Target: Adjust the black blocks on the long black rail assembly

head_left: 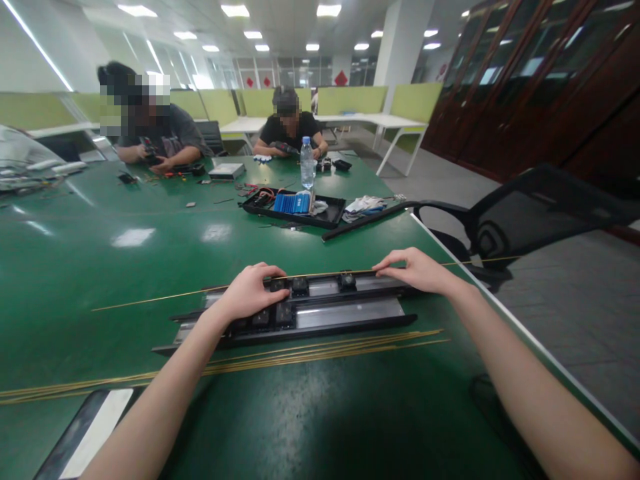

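Two long black-edged rails lie side by side on the green table, the far one (325,287) and the near one (350,313), with several small black blocks in them. A thin yellow rod (160,300) runs along the far rail's back edge and sticks out at both ends. My left hand (257,290) rests over the far rail, thumb on a black block and fingers bent at the rod. At the far rail's right end my right hand (407,268) pinches the rod between thumb and fingertips. Several more yellow rods (320,351) lie in front of the near rail.
Behind the rails are a black tray (330,210) with a blue part, white gloves (365,207), a black strip (350,228) and a bottle (307,163). A phone-like object (75,427) lies front left. Two people sit across; a chair (545,207) stands right.
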The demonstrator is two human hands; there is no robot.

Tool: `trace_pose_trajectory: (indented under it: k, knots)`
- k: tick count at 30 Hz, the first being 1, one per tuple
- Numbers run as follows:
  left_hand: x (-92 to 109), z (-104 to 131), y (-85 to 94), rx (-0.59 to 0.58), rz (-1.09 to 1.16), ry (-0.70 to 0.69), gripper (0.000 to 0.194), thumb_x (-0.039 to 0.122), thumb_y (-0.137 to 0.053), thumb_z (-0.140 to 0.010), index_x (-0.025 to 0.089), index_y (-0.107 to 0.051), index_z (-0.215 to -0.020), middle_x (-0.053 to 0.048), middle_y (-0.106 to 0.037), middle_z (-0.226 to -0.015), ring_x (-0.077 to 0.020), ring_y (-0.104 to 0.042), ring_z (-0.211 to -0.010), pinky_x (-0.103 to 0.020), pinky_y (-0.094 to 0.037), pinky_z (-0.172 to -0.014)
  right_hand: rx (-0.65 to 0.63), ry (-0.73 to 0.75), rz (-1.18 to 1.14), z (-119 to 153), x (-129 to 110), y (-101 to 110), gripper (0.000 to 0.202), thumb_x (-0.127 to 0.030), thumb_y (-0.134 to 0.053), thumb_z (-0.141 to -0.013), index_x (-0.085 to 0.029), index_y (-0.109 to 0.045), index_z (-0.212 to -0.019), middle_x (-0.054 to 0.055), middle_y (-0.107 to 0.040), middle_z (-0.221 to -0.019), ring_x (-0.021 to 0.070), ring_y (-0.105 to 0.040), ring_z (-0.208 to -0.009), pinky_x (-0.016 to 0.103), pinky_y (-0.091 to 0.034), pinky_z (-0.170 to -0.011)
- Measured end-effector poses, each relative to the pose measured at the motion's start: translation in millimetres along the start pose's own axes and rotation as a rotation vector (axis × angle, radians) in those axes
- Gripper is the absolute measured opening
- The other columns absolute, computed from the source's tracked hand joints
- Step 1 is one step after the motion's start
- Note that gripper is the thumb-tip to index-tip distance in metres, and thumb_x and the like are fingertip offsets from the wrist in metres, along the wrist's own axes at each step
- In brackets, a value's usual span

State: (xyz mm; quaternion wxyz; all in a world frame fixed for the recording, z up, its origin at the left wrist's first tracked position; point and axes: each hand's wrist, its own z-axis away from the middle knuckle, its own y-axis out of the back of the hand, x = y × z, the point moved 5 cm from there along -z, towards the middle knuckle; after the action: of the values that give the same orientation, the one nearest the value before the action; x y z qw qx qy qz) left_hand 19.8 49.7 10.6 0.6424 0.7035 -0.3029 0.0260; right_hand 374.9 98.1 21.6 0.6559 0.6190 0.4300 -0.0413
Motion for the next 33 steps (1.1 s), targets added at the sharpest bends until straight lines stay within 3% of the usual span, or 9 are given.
trace_pose_trajectory:
  k: [33]
  knots:
    - [4,0,2.0,-0.001,0.017,-0.015,0.037,0.050,-0.067,-0.081,0.021,-0.075,-0.102,-0.007,-0.075,-0.100,-0.0249,-0.069,-0.094,-0.034,-0.055,-0.083,-0.064,-0.121,0.005,6,9,17,0.027,-0.043,-0.068,-0.081,-0.023,-0.082,-0.093,0.003,-0.081,-0.098,0.0260,-0.073,-0.097,0.035,-0.051,-0.094]
